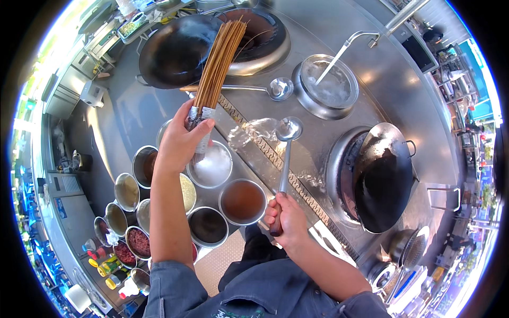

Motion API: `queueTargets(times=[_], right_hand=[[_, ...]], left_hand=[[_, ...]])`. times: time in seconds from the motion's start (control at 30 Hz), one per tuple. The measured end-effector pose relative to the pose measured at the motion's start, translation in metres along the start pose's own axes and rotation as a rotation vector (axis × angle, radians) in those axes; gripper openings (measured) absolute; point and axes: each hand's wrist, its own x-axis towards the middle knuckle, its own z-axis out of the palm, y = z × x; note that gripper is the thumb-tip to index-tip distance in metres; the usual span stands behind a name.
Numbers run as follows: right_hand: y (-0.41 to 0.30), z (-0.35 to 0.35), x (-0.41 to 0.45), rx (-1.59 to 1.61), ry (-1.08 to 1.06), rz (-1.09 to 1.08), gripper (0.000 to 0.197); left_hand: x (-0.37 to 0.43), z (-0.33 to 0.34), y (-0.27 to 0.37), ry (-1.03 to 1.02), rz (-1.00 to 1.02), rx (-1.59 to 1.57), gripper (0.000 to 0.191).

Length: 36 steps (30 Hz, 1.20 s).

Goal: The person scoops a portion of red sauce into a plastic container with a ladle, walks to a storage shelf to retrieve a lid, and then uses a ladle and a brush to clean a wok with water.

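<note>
My left hand [179, 137] grips a bamboo wok brush [218, 63] by its bound end, with the bristles pointing up and away. It hangs over the round seasoning containers, nearest to one of white granules [210, 165]. In my right hand [288, 218] is the wooden handle of a steel ladle [285, 167]. The ladle's bowl is over the steel range top, beside a slotted drain channel [270, 153] and a splash of water [254, 131]. A container of brown liquid [242, 202] stands just left of my right hand.
A large wok [175, 51] leans against the far burner ring [262, 59], and another wok [383, 183] rests tilted on the right burner. Between them a spout [342, 49] reaches into a pot of water [328, 85]. A second ladle [280, 88] lies near it. Bottles [109, 266] stand lower left.
</note>
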Motion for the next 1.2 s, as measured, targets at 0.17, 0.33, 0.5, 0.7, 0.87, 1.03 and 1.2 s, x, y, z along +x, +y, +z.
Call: queueTargets(times=[0.17,0.33,0.5,0.7,0.87,1.03,1.2], right_hand=[[-0.009,-0.031,0.006,-0.176,0.092,-0.120,0.007],[-0.056,-0.060,0.046,-0.559,0.222,-0.470,0.018],[-0.153,-0.062,0.122,-1.048,0.522,-0.699,0.017],[-0.226,-0.055,0.148,0.101,-0.147,-0.104,0.015],[-0.178,-0.075,0.104,0.608,-0.607,-0.029,0.027],[-0.129,-0.076,-0.008,0.592,-0.498,-0.106,0.033],[-0.091,-0.057,-0.059,0.386,-0.181,-0.070,0.023]], left_hand=[[-0.007,-0.012,-0.009,0.002,-0.034,0.011,0.057],[-0.009,-0.017,-0.015,0.035,-0.007,0.070,0.056],[-0.014,-0.015,-0.010,0.036,0.023,0.058,0.057],[-0.029,-0.020,-0.013,0.047,-0.046,-0.001,0.059],[-0.031,-0.025,-0.032,0.070,-0.072,-0.027,0.056],[-0.031,-0.024,-0.034,0.061,-0.073,-0.062,0.058],[-0.034,-0.026,-0.048,0.034,-0.075,-0.104,0.059]])
